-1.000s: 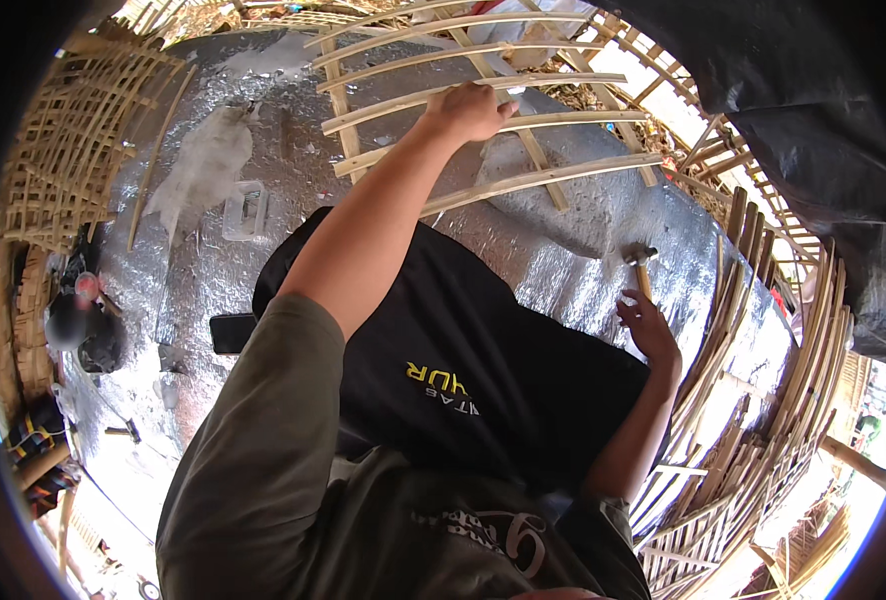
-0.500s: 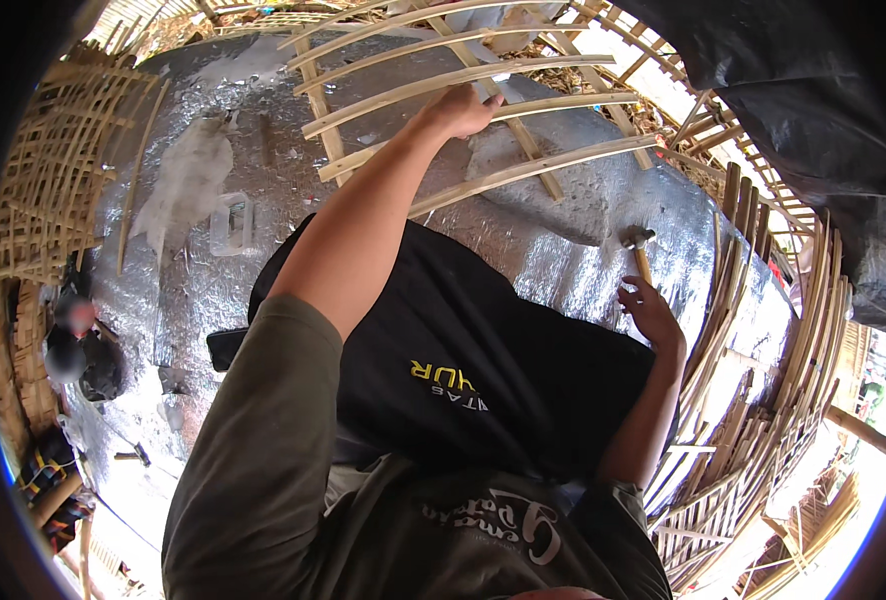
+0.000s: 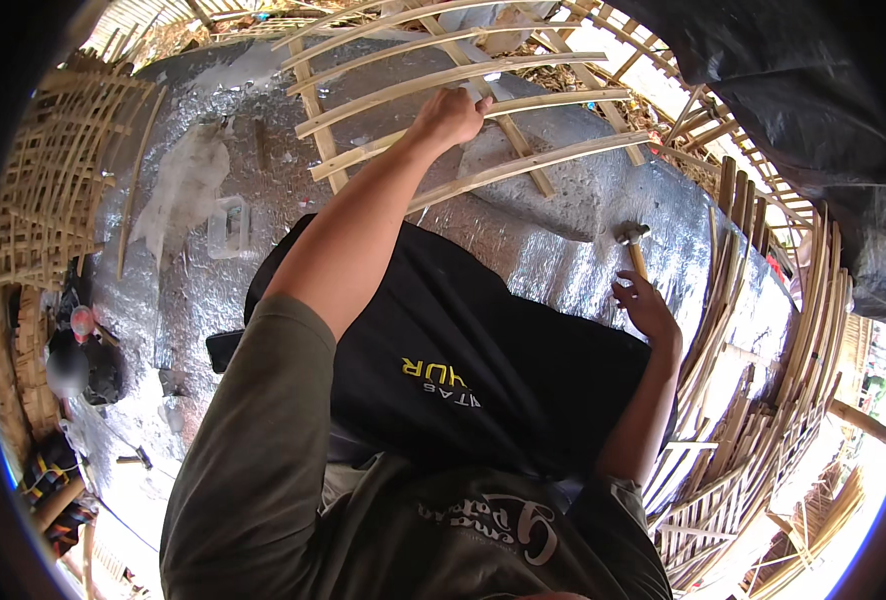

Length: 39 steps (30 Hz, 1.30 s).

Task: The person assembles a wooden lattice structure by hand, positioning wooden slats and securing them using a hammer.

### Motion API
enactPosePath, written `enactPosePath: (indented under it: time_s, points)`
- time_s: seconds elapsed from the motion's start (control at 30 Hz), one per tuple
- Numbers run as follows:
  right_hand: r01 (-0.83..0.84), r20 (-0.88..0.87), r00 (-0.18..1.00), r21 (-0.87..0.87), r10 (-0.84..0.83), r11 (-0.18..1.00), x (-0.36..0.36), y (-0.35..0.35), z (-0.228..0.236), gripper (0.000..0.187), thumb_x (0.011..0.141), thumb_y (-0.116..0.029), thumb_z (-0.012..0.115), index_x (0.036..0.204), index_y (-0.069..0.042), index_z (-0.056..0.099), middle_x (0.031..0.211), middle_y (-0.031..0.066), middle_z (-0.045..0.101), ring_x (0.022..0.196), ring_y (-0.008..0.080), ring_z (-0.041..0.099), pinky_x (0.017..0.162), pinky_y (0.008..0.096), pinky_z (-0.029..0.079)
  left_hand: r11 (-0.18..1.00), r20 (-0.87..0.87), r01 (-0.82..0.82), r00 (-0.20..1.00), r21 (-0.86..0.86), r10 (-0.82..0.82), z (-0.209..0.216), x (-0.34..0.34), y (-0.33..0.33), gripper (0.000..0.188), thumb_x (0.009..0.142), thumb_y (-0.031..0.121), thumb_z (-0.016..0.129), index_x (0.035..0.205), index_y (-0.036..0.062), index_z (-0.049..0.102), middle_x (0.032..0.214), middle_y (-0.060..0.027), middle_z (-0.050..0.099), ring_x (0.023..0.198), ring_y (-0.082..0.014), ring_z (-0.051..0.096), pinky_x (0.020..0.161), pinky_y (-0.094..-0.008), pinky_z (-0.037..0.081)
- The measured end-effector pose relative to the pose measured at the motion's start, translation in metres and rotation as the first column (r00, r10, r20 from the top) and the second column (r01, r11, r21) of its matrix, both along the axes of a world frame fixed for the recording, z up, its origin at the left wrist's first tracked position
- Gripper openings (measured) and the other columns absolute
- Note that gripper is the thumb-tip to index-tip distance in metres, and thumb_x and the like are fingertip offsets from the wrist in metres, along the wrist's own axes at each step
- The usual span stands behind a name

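Note:
A lattice of pale bamboo slats (image 3: pixel 553 152) lies across the silvery sheet at the top middle. My left hand (image 3: pixel 451 118) is closed at one of its long slats (image 3: pixel 553 101), close to a crosspiece; part of the grip is hidden by the hand itself. At the right, my right hand (image 3: pixel 649 308) has its fingers curled around the lower handle of a hammer (image 3: pixel 637 258). The hammer's dark metal head points away from me, just above the sheet or resting on it; I cannot tell which. Black cloth (image 3: pixel 503 350) covers my lap.
A silvery sheet (image 3: pixel 178 300) spreads over the ground. On it lie a clear plastic box (image 3: pixel 229 228), a black phone (image 3: pixel 225 351) and a second hammer (image 3: pixel 135 457). Woven bamboo (image 3: pixel 53 190) stands at the left, bundled bamboo strips (image 3: pixel 763 400) at the right. Black plastic sheeting (image 3: pixel 763 70) hangs upper right.
The lattice and my left hand have shifted slightly left in the view. My right hand and the hammer have moved a little left and up. Both grips look the same.

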State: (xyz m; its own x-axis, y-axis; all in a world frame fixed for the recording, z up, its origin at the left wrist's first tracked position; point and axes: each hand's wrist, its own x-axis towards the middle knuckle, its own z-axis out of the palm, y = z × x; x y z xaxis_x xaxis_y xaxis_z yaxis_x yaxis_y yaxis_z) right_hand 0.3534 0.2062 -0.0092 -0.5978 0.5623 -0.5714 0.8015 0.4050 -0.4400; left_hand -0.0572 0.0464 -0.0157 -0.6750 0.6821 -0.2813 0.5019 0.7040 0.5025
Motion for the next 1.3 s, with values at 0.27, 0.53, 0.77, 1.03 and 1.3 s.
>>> enactPosePath:
  time_s: [0.27,0.53,0.77,1.03,1.3]
  points:
    - [-0.064,-0.012,0.998,0.049,0.064,0.997,0.0,-0.001,0.002,0.043,0.096,-0.032,0.059,0.128,-0.004,0.053,0.099,0.0149,0.069,0.086,0.0193,0.066,0.079,0.0331,0.051,0.997,-0.062,-0.014,0.998,0.078,0.019,-0.002,0.003,0.002,0.065,0.097,0.052,0.043,0.095,-0.0087,0.065,0.104,-0.0312,0.064,0.103,-0.0419,0.063,0.092,-0.0487,0.049]
    - [-0.039,-0.006,0.999,0.029,0.04,0.999,0.001,0.0,0.0,0.043,0.095,-0.031,0.059,0.128,-0.004,0.053,0.099,0.0156,0.07,0.087,0.0196,0.067,0.079,0.0332,0.051,1.0,-0.048,0.027,0.998,-0.013,-0.027,-0.003,-0.002,0.003,0.062,0.095,0.052,0.048,0.108,-0.0078,0.062,0.11,-0.0288,0.063,0.107,-0.0395,0.062,0.091,-0.0471,0.05]
    - [-0.04,-0.005,0.999,0.033,0.041,0.999,0.003,0.002,-0.002,0.043,0.096,-0.031,0.059,0.128,-0.004,0.053,0.099,0.0152,0.07,0.086,0.0195,0.066,0.079,0.0335,0.051,0.998,0.052,-0.023,0.998,0.059,0.02,-0.003,-0.013,0.007,0.066,0.09,0.053,0.055,0.115,-0.0084,0.059,0.115,-0.0273,0.063,0.111,-0.0379,0.06,0.095,-0.0441,0.05]
    - [-0.013,0.028,1.0,0.034,0.012,0.999,-0.002,-0.002,0.001,0.041,0.092,-0.037,0.062,0.124,-0.012,0.056,0.103,0.0189,0.069,0.098,0.0318,0.067,0.085,0.0408,0.051,0.905,0.556,-0.277,0.829,0.322,0.056,-0.026,-0.035,0.025,0.063,0.072,0.048,0.082,0.109,-0.0007,0.068,0.099,-0.0075,0.068,0.089,-0.0153,0.063,0.077,-0.0295,0.051]
    - [-0.093,0.222,0.975,0.297,0.026,0.95,-0.002,0.006,0.003,0.053,0.087,-0.046,0.064,0.116,-0.003,0.057,0.099,0.0225,0.067,0.099,0.036,0.065,0.083,0.0435,0.051,0.898,0.729,-0.376,0.677,0.231,0.096,-0.011,-0.018,0.031,0.056,0.074,0.027,0.085,0.115,-0.0031,0.063,0.108,-0.0141,0.068,0.096,-0.019,0.065,0.086,-0.0309,0.05]
